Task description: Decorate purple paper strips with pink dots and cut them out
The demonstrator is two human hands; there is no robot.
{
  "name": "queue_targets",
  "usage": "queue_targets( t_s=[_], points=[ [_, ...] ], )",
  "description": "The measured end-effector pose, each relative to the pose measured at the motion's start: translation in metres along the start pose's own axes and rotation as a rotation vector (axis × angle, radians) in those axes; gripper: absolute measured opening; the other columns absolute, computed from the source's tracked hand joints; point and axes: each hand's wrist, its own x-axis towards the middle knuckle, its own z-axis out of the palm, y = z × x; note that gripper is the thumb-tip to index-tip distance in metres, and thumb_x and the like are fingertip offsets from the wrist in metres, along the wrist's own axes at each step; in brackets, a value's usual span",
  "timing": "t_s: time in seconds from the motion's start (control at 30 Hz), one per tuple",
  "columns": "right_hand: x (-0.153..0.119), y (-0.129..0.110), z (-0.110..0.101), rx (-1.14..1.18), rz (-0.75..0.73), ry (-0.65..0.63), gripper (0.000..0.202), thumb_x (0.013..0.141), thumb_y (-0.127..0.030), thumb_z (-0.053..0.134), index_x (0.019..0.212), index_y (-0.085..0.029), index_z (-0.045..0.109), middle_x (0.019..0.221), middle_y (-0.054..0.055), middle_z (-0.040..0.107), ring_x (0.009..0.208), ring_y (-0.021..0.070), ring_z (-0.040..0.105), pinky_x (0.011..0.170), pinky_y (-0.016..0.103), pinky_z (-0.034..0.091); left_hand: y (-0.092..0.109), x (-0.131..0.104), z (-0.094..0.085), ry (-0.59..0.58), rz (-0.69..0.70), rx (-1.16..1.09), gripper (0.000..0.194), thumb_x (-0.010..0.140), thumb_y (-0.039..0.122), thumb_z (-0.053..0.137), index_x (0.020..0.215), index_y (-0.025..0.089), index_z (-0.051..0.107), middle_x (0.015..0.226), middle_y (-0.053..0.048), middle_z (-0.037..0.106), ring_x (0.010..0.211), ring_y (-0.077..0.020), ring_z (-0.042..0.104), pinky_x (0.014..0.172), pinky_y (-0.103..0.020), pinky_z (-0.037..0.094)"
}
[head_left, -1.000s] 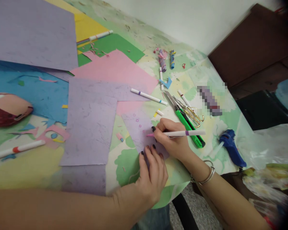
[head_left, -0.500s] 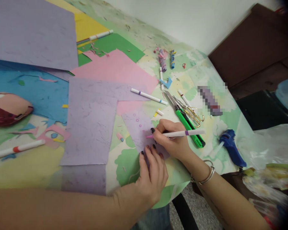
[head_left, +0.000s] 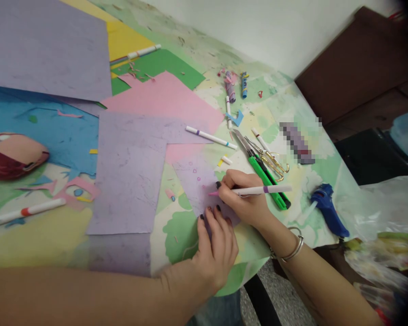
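We see a white marker [head_left: 258, 189] with a purple band and pink tip, a lilac strip [head_left: 190, 177] dotted with pinkish-purple rings, a pink sheet [head_left: 163, 96], a green sheet [head_left: 168, 64], a green-and-black cutter [head_left: 259, 174], a blue glue gun [head_left: 328, 209], and our bench [head_left: 179, 235] patterned green, cream and yellow.

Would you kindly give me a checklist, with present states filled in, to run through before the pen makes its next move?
1. Pen firmly held: ok; the right hand grips the white pen.
2. Paper steadied: ok; the fingers of the left hand rest on the small purple piece.
3. Pink tip touching the paper: cannot tell; it points at the surface, but contact is unclear.
4. Utility knife made safe: not ok; its blade is out, near the right hand.
5. Glue gun clear of both hands: ok; it lies apart.
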Motion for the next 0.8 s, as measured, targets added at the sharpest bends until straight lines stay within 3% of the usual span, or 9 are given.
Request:
queue_targets(
  t_s=[0.23,0.37,0.47,0.6,0.8],
  points=[
    [0.0,-0.002,-0.001,0.306,0.257,0.137,0.03,0.081,-0.021,0.059,0.056,-0.019,0.043,0.047,-0.006,0.049,0.042,0.0061,0.04,0.043,0.021,0.033,0.005,-0.002,0.002,0.014,-0.022,-0.046,0.042,0.087,0.028,0.036,0.114,0.001,0.055,0.107,-0.024,0.066,0.096,-0.0342,0.065,0.078,-0.045,0.053],
    [-0.005,-0.002,-0.005,0.415,0.256,0.248,0.023,0.081,-0.026,0.062,0.065,-0.02,0.047,0.045,-0.008,0.047,0.037,0.0054,0.038,0.038,0.019,0.029,0.007,-0.005,0.0,-0.008,-0.064,-0.097,0.043,0.086,0.03,0.038,0.114,0.002,0.054,0.11,-0.025,0.065,0.102,-0.0358,0.062,0.085,-0.048,0.049],
    [-0.017,-0.005,-0.013,0.348,0.266,0.333,0.017,0.08,-0.026,0.064,0.071,-0.02,0.051,0.046,-0.008,0.049,0.037,0.0055,0.039,0.037,0.018,0.028,0.007,-0.007,-0.003,-0.041,-0.023,-0.15,0.048,0.084,0.031,0.039,0.119,0.0,0.053,0.117,-0.024,0.061,0.11,-0.0363,0.056,0.093,-0.05,0.044],
    [-0.038,-0.011,-0.019,0.207,0.33,0.315,0.009,0.077,-0.021,0.065,0.074,-0.019,0.058,0.054,-0.005,0.054,0.045,0.0067,0.045,0.042,0.019,0.034,0.009,-0.009,-0.006,-0.047,0.059,-0.114,0.05,0.083,0.03,0.039,0.118,-0.001,0.057,0.116,-0.022,0.059,0.108,-0.0343,0.055,0.092,-0.048,0.046],
    [-0.055,-0.013,-0.017,0.304,0.345,0.218,0.014,0.075,-0.008,0.057,0.081,-0.02,0.055,0.059,-0.006,0.054,0.049,0.0074,0.047,0.046,0.019,0.037,0.017,-0.012,-0.003,0.068,0.025,0.019,0.049,0.082,0.025,0.039,0.114,-0.004,0.06,0.112,-0.023,0.062,0.1,-0.0332,0.061,0.084,-0.046,0.051]
  ],
)
